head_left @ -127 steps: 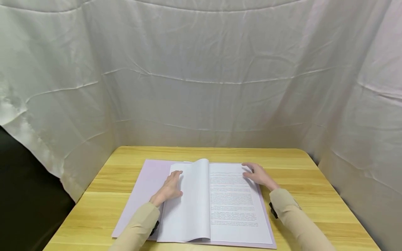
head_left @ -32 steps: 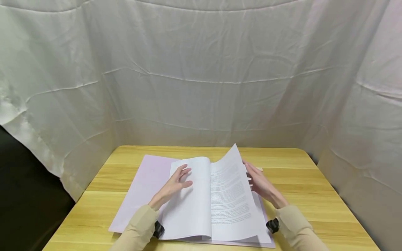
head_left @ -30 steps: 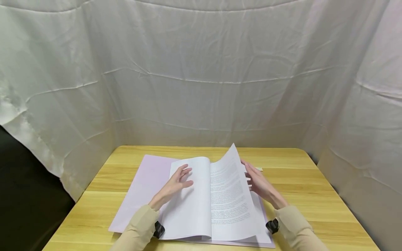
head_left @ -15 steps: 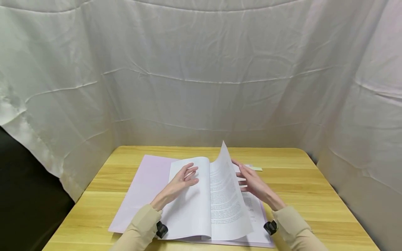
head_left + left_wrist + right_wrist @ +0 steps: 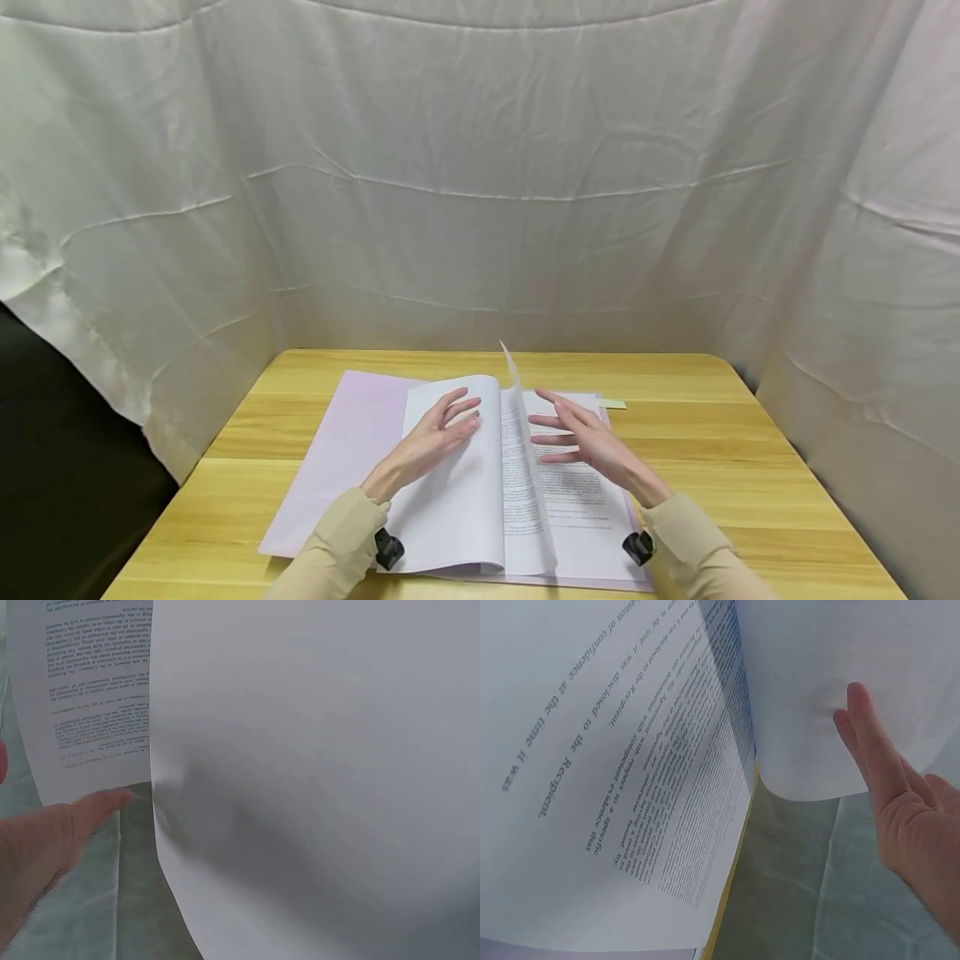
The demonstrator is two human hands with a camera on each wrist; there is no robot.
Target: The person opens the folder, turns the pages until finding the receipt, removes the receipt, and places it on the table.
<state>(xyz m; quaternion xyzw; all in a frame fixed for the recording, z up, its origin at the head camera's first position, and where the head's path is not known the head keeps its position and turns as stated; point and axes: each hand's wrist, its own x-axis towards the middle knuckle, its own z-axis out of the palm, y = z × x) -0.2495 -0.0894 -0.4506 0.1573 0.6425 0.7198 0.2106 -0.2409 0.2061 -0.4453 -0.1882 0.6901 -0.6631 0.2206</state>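
A lavender folder lies spread on the table with a stack of printed sheets in it. One page stands nearly upright at the middle, its top corner curling up. My right hand is at that page's right side, fingers extended and spread; in the right wrist view the fingertips appear against its blank side. Over the turned pages on the left, my left hand hovers with loosely bent fingers, holding nothing. Beneath the raised page, another printed sheet shows on the right.
The folder rests near the front of a wooden table. A pale strip sticks out at the folder's upper right. Grey-white curtains hang behind and at both sides. Black material shows at the left.
The page has swung leftward from lying flat to nearly upright, uncovering the printed sheet beneath. My right hand has followed it left; my left hand has shifted slightly right.
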